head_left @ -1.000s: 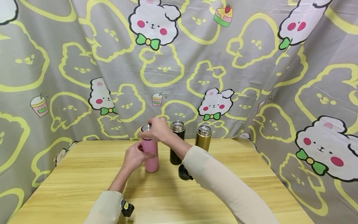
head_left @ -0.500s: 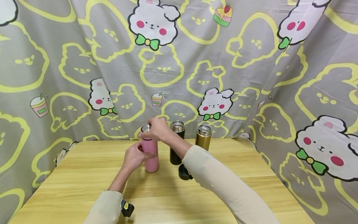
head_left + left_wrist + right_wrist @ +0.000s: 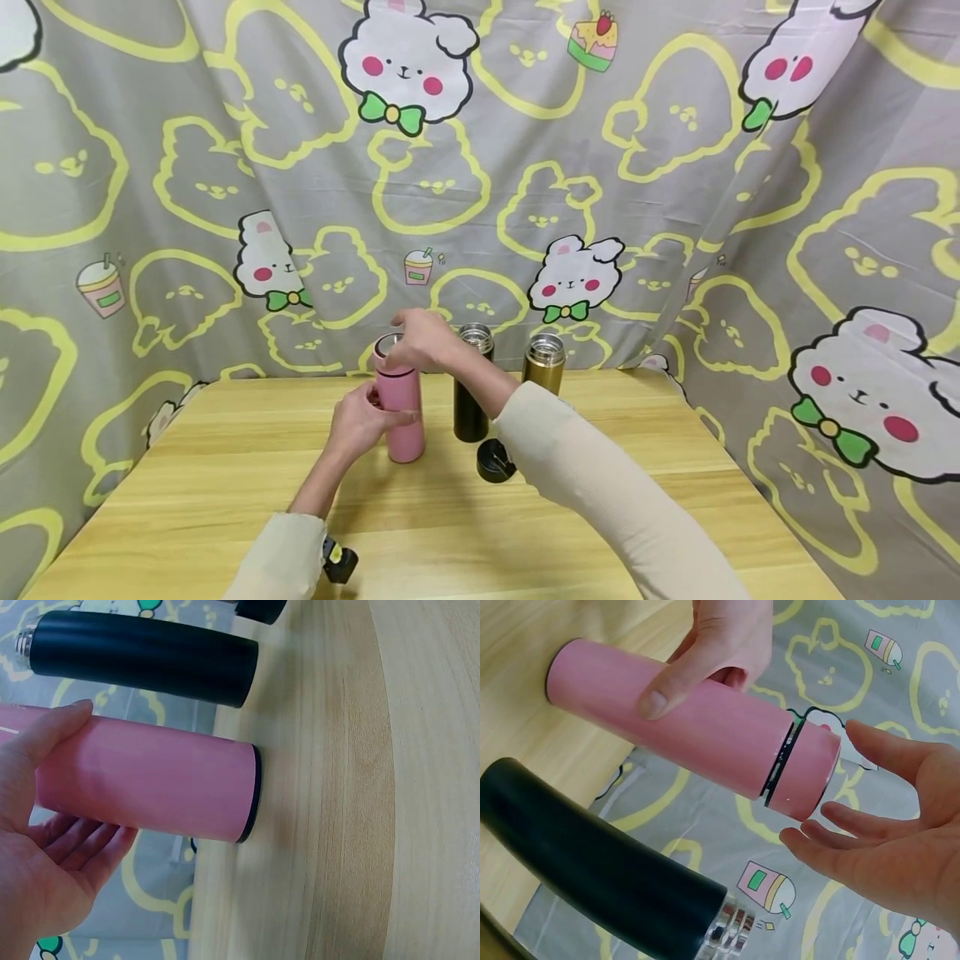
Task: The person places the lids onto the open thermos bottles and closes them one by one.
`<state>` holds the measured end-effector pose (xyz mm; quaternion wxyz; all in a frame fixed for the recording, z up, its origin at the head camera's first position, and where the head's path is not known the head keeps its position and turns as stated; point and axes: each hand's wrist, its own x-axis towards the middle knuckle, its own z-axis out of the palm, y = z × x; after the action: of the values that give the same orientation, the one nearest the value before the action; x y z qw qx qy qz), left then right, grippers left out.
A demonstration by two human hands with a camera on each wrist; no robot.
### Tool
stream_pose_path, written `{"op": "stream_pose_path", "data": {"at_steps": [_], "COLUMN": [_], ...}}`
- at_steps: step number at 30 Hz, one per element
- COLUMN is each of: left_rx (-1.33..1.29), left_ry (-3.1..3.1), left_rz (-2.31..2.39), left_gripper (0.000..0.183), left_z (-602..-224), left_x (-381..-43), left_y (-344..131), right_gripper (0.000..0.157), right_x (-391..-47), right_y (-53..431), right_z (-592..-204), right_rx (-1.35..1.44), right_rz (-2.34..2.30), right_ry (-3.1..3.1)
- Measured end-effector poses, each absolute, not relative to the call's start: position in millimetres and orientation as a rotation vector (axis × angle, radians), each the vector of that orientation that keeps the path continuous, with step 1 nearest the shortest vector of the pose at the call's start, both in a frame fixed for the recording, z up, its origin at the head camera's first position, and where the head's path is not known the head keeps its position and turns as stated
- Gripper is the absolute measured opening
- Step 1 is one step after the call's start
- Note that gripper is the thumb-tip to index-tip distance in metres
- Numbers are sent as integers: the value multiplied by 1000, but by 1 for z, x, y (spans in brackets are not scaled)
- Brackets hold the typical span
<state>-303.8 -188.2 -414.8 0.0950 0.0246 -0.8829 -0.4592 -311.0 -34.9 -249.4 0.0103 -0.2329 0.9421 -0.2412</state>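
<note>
A pink vacuum bottle [image 3: 406, 440] stands upright on the table, left of the other bottles. My left hand [image 3: 362, 423] wraps around its middle, with the thumb across the front in the left wrist view. On the bottle's top sits a pink cap [image 3: 807, 771], with a dark gap between it and the body. Around this cap my right hand [image 3: 900, 817] has its fingers spread, the fingertips right at the rim. To the right stand a black bottle [image 3: 470, 417] and a gold bottle [image 3: 544, 372], both with bare steel necks.
A black lid [image 3: 494, 463] lies on the wooden table [image 3: 420, 533] in front of the black bottle. Behind and at both sides hangs a grey curtain [image 3: 450, 242] with cartoon rabbits. A small black device [image 3: 340, 561] is at the left wrist.
My right hand has loosened and lifted slightly at the pink cap, its fingers spreading. The left hand and the bottles stay in place; the head view has shifted a little.
</note>
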Motion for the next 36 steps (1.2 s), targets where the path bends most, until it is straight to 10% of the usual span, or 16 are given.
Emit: {"op": "stream_pose_path", "data": {"at_steps": [13, 36], "left_rx": [75, 38], "left_ry": [-2595, -2616], "left_rz": [-1370, -1323], "left_gripper": [64, 65], "left_z": [-416, -414], "left_x": [-302, -303], "left_y": [-190, -190], "right_gripper": [25, 77], "right_x": [-315, -311], "right_y": [-38, -43], "right_z": [-257, -259], "right_rx": [-711, -583], "right_rz": [-716, -770], "right_ry": [3018, 2984]}}
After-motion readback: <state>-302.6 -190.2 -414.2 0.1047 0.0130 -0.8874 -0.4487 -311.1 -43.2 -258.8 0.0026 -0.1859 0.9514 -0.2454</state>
